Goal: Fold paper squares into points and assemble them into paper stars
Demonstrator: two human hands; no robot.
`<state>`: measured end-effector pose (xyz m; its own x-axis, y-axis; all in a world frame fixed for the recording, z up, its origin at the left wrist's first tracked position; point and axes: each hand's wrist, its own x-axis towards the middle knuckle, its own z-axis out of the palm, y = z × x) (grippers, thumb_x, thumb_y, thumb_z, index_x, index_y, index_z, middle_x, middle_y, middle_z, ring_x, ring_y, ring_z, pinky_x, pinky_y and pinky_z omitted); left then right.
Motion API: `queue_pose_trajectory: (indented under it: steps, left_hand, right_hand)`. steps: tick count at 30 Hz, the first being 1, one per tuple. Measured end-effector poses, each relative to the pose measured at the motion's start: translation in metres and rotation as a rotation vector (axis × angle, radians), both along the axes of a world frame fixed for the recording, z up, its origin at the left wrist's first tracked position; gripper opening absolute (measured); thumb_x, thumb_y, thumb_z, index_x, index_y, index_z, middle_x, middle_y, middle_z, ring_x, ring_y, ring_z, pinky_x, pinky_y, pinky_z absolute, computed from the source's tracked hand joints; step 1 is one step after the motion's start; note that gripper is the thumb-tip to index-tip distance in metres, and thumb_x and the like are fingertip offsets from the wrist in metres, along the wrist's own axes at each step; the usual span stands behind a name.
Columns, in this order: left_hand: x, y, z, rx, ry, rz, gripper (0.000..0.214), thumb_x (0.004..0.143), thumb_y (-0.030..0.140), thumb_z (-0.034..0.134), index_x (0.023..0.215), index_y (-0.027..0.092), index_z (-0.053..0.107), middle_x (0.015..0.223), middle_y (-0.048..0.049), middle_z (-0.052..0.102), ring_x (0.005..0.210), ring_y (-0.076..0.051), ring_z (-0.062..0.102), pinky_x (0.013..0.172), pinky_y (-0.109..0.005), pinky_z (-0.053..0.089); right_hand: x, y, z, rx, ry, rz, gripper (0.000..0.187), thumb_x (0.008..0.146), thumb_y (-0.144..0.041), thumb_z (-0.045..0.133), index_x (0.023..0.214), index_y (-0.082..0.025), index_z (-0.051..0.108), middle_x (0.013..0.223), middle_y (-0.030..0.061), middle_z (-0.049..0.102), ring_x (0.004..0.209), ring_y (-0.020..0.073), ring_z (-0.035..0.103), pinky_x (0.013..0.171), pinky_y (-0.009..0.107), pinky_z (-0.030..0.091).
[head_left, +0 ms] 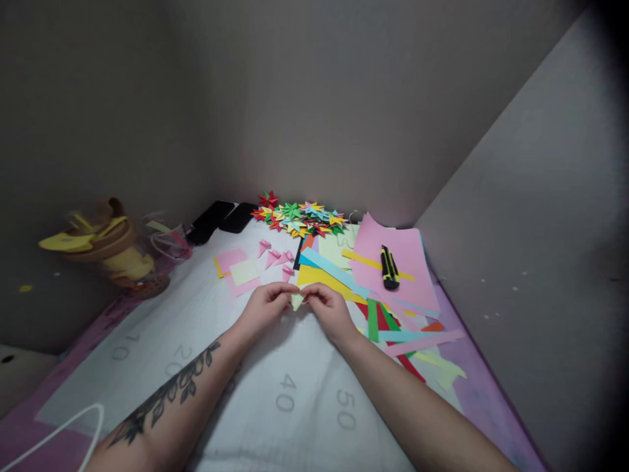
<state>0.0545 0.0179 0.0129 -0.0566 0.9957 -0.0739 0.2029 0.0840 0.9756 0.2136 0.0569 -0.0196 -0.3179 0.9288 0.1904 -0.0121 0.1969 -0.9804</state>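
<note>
A small pale yellow-green piece of folded paper [297, 301] is pinched between my two hands above the white sheet. My left hand [269, 303] is closed on its left side, my right hand [326, 308] on its right; the fingertips nearly meet at its top edge. Just beyond my left hand lie several small pink folded paper pieces [272, 257]. To their left are loose paper squares, with a pale yellow-green square [244, 271] on top of pink ones. The fingers hide part of the folded paper.
Multicoloured folded paper stars [299, 219] are heaped at the back. A black and yellow utility knife [390, 267] rests on pink paper sheets [417, 288] at right, near coloured paper strips [407, 335]. Black flat objects [212, 219] and a pot-like container [130, 262] stand left.
</note>
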Motion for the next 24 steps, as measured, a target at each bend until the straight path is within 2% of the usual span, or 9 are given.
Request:
queue_pose_trajectory:
  steps: [6, 11, 16, 24]
  left_hand:
    - [0.0, -0.001, 0.001, 0.019, 0.004, -0.018, 0.038, 0.069, 0.015, 0.047, 0.1, 0.016, 0.07, 0.071, -0.0006, 0.068, 0.063, -0.013, 0.059, 0.06, -0.022, 0.044]
    - [-0.002, -0.001, -0.001, 0.113, 0.146, -0.038, 0.038, 0.069, 0.013, 0.049, 0.1, 0.017, 0.07, 0.076, -0.0012, 0.071, 0.068, -0.015, 0.062, 0.065, -0.024, 0.048]
    - [-0.001, -0.002, -0.001, 0.201, 0.191, -0.041, 0.029, 0.073, 0.021, 0.059, 0.098, 0.015, 0.071, 0.095, -0.0071, 0.073, 0.079, -0.018, 0.066, 0.072, -0.027, 0.05]
    - [0.001, -0.003, 0.0, 0.268, 0.214, 0.021, 0.015, 0.074, 0.024, 0.063, 0.084, 0.018, 0.073, 0.085, -0.0061, 0.073, 0.076, -0.018, 0.066, 0.07, -0.028, 0.05]
  right_hand:
    - [-0.001, 0.0, -0.001, 0.156, -0.034, -0.091, 0.016, 0.071, -0.011, 0.052, 0.076, -0.021, 0.064, 0.082, 0.0008, 0.059, 0.079, 0.0156, 0.057, 0.071, 0.027, 0.046]
    - [-0.001, -0.001, 0.004, 0.172, -0.039, -0.127, 0.016, 0.068, -0.01, 0.053, 0.074, -0.021, 0.064, 0.084, 0.0019, 0.058, 0.082, 0.0162, 0.057, 0.066, 0.025, 0.046]
    - [-0.001, -0.002, 0.007, 0.171, -0.037, -0.137, 0.011, 0.069, -0.012, 0.057, 0.072, -0.021, 0.064, 0.083, 0.0023, 0.059, 0.08, 0.0162, 0.057, 0.064, 0.025, 0.046]
    - [-0.002, -0.005, 0.012, 0.127, -0.031, -0.164, 0.004, 0.069, -0.017, 0.063, 0.067, -0.02, 0.064, 0.075, 0.0016, 0.06, 0.071, 0.0154, 0.057, 0.064, 0.027, 0.044]
